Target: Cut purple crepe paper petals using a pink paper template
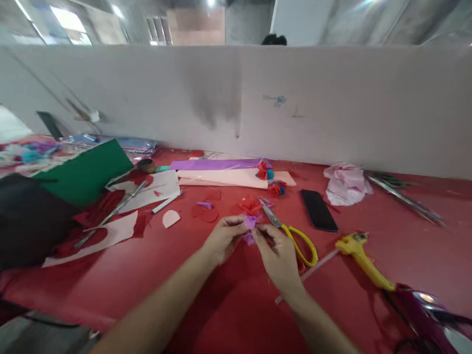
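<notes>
My left hand (225, 239) and my right hand (279, 253) meet over the red table, both closed on a small purple crepe paper flower (250, 222). Its purple petals stick out between the fingertips, and part of it is hidden by my fingers. Just right of my right hand lie yellow-handled scissors (301, 244), their blades slightly apart. Red paper scraps (249, 203) lie close beyond my fingers. Farther back are two small red and blue paper flowers, one (277, 188) on the table and another (262, 170) on folded peach paper (224, 178).
A yellow glue gun (363, 260) with a glue stick lies right, near a black phone (319, 210). Crumpled pink paper (347, 183) is farther back. At left are cut paper sheets (155, 189), a marker (166, 202) and a green board (86, 174). A white partition (147, 93) stands behind.
</notes>
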